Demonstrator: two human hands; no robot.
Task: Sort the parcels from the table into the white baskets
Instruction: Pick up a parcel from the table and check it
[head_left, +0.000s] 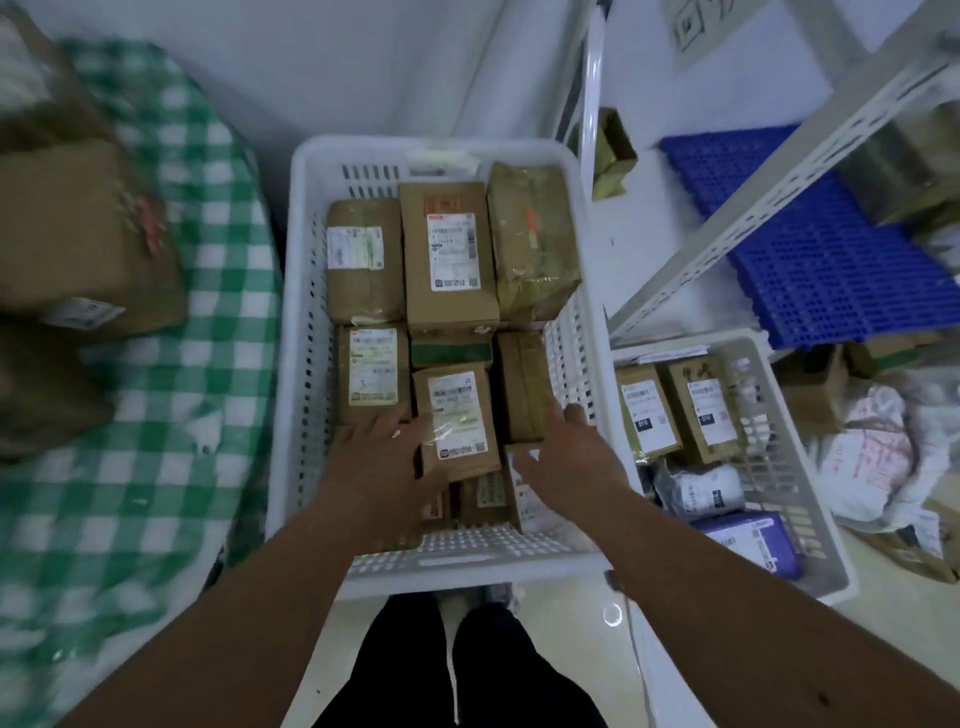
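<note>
A large white basket (304, 332) stands on the floor in front of me, packed with several brown labelled parcels. Both my hands reach into its near end. My left hand (384, 457) lies with spread fingers against the left side of a small brown parcel (460, 421) with a white label. My right hand (566, 457) rests to that parcel's right, fingers straight, over a darker brown parcel (524, 384) and a labelled one below it. A second white basket (779, 467) at the right holds brown boxes and soft bags. More brown parcels (83, 234) lie on the green checked table (171, 415) at the left.
A white metal shelf frame (753, 176) slants across the upper right above a blue plastic pallet (810, 244). Loose bags and boxes (878, 457) pile up on the floor at far right. My legs (457, 670) stand just behind the large basket.
</note>
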